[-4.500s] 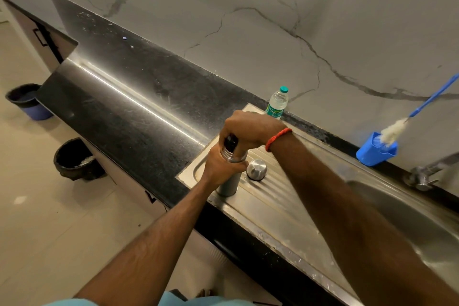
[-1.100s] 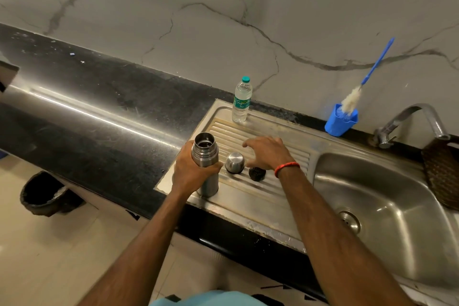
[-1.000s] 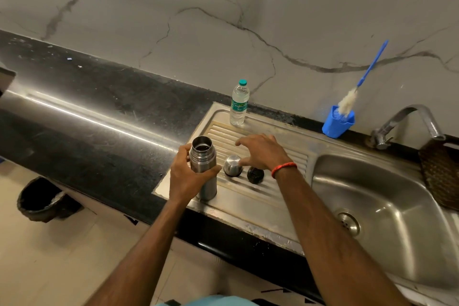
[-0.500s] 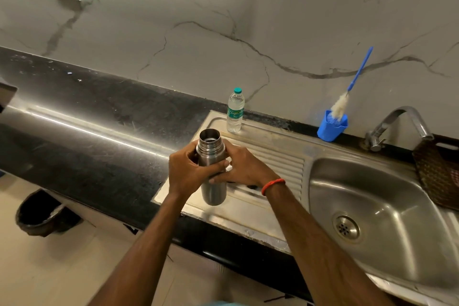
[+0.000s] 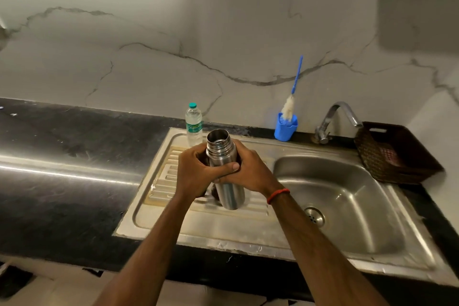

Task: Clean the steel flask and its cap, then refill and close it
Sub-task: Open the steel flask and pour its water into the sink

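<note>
Item: steel flask (image 5: 224, 169), uncapped, threaded mouth open and facing up and slightly away; location: held over the drainboard (image 5: 173, 216), left of the basin (image 5: 360, 206), base apparently lifted off the ribs, though contact cannot be ruled out; cap: not in sight, possibly hidden behind the hands. Left hand (image 5: 196, 172): wrapped round the shoulder of the flask from the left, fingers curled behind it, thumb laid across the front; right hand (image 5: 250, 171): wrapped from the right, fingers curled round the body just under the left thumb, red thread at the wrist; both forearms reach forward and converge on the flask, elbows low. Step judged in hand: carrying the open flask to the water for rinsing. Handling notes: keep the mouth up until it is over the basin; move right, toward the tap (image 5: 332, 117); a wet steel wall is likely slippery, so keep one full wrap on the body before the other hand lets go for the tap; tilt only above the basin so any contents fall to the drain. Nearby: brush (image 5: 289, 107) standing in a blue holder (image 5: 285, 129) behind the basin, within reach for scrubbing; water bottle (image 5: 193, 123) upright just behind the flask, likely the refill; dark basket (image 5: 395, 154) right of the tap.
</note>
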Demonstrator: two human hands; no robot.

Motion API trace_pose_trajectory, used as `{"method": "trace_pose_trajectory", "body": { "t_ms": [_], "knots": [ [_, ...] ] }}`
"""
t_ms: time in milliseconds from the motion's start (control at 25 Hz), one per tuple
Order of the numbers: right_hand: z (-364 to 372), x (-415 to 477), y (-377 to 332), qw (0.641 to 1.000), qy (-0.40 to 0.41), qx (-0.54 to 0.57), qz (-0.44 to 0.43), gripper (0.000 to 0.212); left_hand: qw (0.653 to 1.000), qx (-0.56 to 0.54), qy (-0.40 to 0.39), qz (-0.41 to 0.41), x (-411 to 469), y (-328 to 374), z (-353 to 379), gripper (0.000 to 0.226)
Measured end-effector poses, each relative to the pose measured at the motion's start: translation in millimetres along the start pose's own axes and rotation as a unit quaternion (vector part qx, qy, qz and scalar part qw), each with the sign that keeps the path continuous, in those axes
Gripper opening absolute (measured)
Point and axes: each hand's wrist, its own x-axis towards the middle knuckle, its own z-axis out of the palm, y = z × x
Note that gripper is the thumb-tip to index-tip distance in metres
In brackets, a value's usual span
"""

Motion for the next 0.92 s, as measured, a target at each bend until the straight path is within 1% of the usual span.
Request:
{"method": "trace_pose_trajectory", "body": {
  "t_ms": [120, 200, 280, 440, 600, 800, 920],
  "knots": [
    [-27.6, -17.3, 9.3, 0.999, 0.033, 0.007, -0.003, 0.095, 1.0, -0.02, -0.024, 0.0, 5.7, 8.9, 29.3, 0.051],
    [-44.6, -29.7, 15.6, 0.998, 0.056, 0.011, 0.003, 0.096, 0.999, -0.031, -0.035, -0.002, 8.0, 14.9, 50.5, 0.048],
    [-57.4, -42.1, 21.5, 0.996, 0.085, -0.008, 0.012, 0.093, 0.998, -0.039, -0.038, -0.004, 8.9, 23.0, 70.8, 0.046],
    [-89.6, -65.4, 36.5, 0.991, 0.127, -0.039, 0.02, 0.081, 0.997, -0.051, -0.061, -0.018, 11.0, 39.7, 112.2, 0.051],
    [-127.5, -86.8, 42.6, 0.988, 0.143, -0.058, 0.03, 0.078, 0.994, -0.066, -0.081, -0.031, 11.6, 54.0, 152.6, 0.05],
    [-163.5, -110.4, 53.8, 0.985, 0.155, -0.065, 0.042, 0.084, 0.99, -0.077, -0.105, -0.046, 10.7, 62.4, 194.1, 0.053],
    [-179.6, -124.9, 63.9, 0.983, 0.161, -0.073, 0.056, 0.087, 0.985, -0.084, -0.135, -0.062, 7.8, 64.1, 212.6, 0.049]
  ]
}}
